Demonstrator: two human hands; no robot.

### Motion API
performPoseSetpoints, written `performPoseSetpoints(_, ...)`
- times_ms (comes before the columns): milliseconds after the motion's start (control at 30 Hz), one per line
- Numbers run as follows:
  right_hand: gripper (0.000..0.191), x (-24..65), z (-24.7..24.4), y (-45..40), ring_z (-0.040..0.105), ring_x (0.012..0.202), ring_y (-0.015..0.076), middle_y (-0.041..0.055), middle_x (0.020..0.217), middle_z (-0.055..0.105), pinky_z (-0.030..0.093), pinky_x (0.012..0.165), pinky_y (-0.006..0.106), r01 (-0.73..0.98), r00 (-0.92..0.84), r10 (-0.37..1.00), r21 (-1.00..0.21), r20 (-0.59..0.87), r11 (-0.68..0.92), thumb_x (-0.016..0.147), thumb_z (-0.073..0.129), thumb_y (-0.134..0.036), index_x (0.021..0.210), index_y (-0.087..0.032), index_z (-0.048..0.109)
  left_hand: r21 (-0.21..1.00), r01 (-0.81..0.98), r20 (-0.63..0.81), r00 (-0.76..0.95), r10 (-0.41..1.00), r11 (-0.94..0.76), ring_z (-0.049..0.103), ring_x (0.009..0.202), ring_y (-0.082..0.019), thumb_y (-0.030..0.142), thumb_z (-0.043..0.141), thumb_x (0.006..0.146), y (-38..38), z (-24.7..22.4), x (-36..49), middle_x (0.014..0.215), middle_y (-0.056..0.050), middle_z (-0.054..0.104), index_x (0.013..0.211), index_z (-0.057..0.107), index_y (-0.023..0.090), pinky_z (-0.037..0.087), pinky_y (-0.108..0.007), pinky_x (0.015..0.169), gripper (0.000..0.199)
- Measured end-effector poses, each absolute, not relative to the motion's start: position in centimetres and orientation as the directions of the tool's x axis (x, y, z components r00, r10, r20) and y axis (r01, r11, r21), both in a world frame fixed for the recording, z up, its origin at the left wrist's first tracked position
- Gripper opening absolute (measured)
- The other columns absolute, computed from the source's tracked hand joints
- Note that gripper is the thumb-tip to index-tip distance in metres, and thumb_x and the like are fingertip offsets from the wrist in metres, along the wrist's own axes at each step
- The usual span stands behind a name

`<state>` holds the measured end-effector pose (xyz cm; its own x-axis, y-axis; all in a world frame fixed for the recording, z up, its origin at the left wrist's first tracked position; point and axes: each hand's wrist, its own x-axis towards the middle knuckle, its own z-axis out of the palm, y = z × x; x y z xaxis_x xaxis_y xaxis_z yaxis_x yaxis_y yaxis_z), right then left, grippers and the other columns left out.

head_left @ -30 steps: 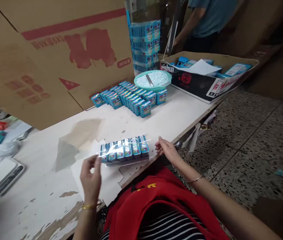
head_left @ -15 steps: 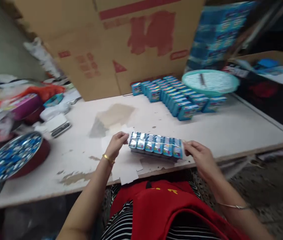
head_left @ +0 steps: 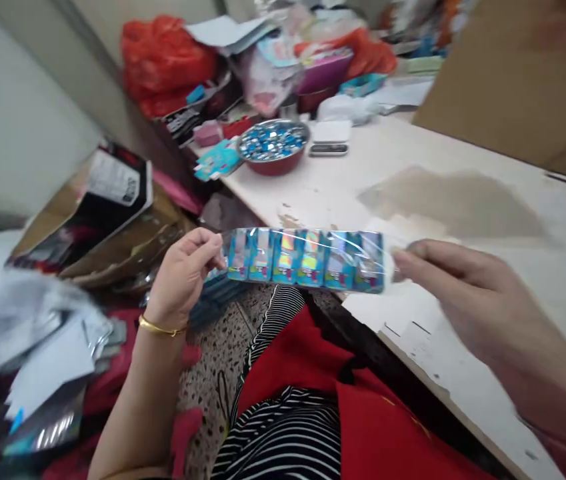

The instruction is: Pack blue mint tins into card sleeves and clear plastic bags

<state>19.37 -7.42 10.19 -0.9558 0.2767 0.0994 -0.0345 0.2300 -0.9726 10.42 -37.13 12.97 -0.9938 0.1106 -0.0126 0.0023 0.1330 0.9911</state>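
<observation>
A long clear plastic sleeve holding a row of several small blue boxes, a wrapped pack [head_left: 307, 259], is stretched between my hands in mid-air. Its left end is pinched by my left hand [head_left: 187, 270], which wears a gold bangle. At the other end, my right hand [head_left: 463, 283] grips the plastic between thumb and fingers. The pack lies nearly level, above my lap and the table's edge. Shiny, rainbow-like panels show on the boxes through the film.
On the white table [head_left: 333, 193] stand a bowl [head_left: 273, 167] of small blue-and-silver wrapped pieces and a white scale [head_left: 330, 139]. A cardboard sheet [head_left: 523, 87] rises at the right. Left of me sit an open carton [head_left: 107, 227], a red plastic bag [head_left: 165, 63] and white papers [head_left: 53, 367].
My view has swung left. Both hands have lifted the pack off the table and carried it left, past the table's edge.
</observation>
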Motion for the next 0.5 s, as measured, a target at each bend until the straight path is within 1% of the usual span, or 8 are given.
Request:
performPoseSetpoints(67,0.034,15.9,8.3,-11.8,0.047,0.055,0.0118,-0.0004,0.057,0.054,0.034,0.051,0.026,-0.027,-0.998,0.056,-0.986,0.037,0.167,0.077,0.062,-0.048,0.057,-0.021,0.058,0.986,-0.045,-0.034,-0.997,-0.073,0.158,0.048,0.054,-0.008,0.032,0.067,0.072,-42.1,11.0,12.8,0.056,0.003,0.052,0.066,0.053,0.017,0.039,-0.021,0.053,0.021)
performPoseSetpoints(133,0.036,13.2,5.1,-16.9,0.044,0.051,0.0106,-0.0022,0.052,0.051,0.033,0.048,0.024,0.017,-0.995,-0.093,-0.991,-0.03,0.133,0.076,0.061,-0.048,0.055,-0.02,0.055,0.976,-0.132,-0.088,-0.967,-0.239,0.174,0.046,0.054,-0.008,0.036,0.068,0.069,-47.0,7.7,14.9,0.056,0.003,0.051,0.065,0.052,0.017,0.038,-0.021,0.054,0.026)
performPoseSetpoints(233,0.036,10.6,-1.6,-25.8,0.046,0.049,0.0096,-0.0013,0.051,0.055,0.033,0.046,0.022,0.123,-0.943,-0.28,-0.971,-0.178,0.205,0.075,0.061,-0.045,0.052,-0.018,0.054,0.936,-0.299,-0.193,-0.878,-0.439,0.186,0.045,0.053,-0.009,0.046,0.065,0.066,-54.7,0.3,17.3,0.055,0.003,0.049,0.061,0.049,0.018,0.036,-0.022,0.054,0.033)
performPoseSetpoints(267,0.036,10.2,-4.1,-28.9,0.048,0.048,0.0095,-0.0001,0.053,0.058,0.034,0.044,0.021,0.191,-0.904,-0.335,-0.952,-0.266,0.24,0.076,0.06,-0.044,0.052,-0.018,0.054,0.915,-0.356,-0.222,-0.837,-0.5,0.189,0.044,0.054,-0.01,0.049,0.063,0.065,-57.2,-2.6,18.0,0.054,0.003,0.049,0.059,0.049,0.018,0.036,-0.023,0.054,0.035)
performPoseSetpoints(300,0.036,9.8,-6.5,-31.9,0.049,0.045,0.0092,0.0009,0.055,0.061,0.033,0.042,0.021,0.296,-0.843,-0.372,-0.912,-0.389,0.283,0.077,0.059,-0.043,0.052,-0.018,0.052,0.884,-0.428,-0.26,-0.785,-0.562,0.19,0.044,0.054,-0.01,0.052,0.061,0.064,-59.6,-5.6,18.6,0.053,0.003,0.049,0.057,0.049,0.018,0.036,-0.023,0.054,0.037)
performPoseSetpoints(367,0.035,9.5,-11.4,-37.8,0.053,0.041,0.0101,0.0015,0.058,0.063,0.033,0.038,0.02,0.465,-0.703,-0.382,-0.794,-0.601,0.392,0.082,0.055,-0.041,0.056,-0.018,0.049,0.817,-0.555,-0.336,-0.679,-0.653,0.156,0.044,0.053,-0.011,0.055,0.059,0.061,-63.8,-11.3,19.8,0.051,0.002,0.05,0.053,0.048,0.018,0.035,-0.024,0.054,0.039)
performPoseSetpoints(433,0.037,9.4,-15.7,-42.9,0.057,0.042,0.0123,0.001,0.052,0.06,0.037,0.038,0.02,0.48,-0.634,-0.387,-0.733,-0.67,0.482,0.087,0.052,-0.037,0.056,-0.018,0.047,0.765,-0.635,-0.388,-0.587,-0.71,0.106,0.043,0.052,-0.012,0.054,0.059,0.061,-67.2,-16.4,20.6,0.047,0.002,0.048,0.047,0.046,0.019,0.035,-0.025,0.054,0.04)
performPoseSetpoints(500,0.034,9.1,-19.5,-47.3,0.059,0.048,0.0135,0.0011,0.054,0.059,0.043,0.043,0.022,0.432,-0.615,-0.41,-0.723,-0.674,0.539,0.089,0.051,-0.035,0.061,-0.015,0.052,0.715,-0.697,-0.435,-0.51,-0.742,0.06,0.042,0.049,-0.012,0.05,0.06,0.064,-69.9,-20.8,21.1,0.042,0.002,0.043,0.043,0.043,0.019,0.034,-0.026,0.052,0.042)
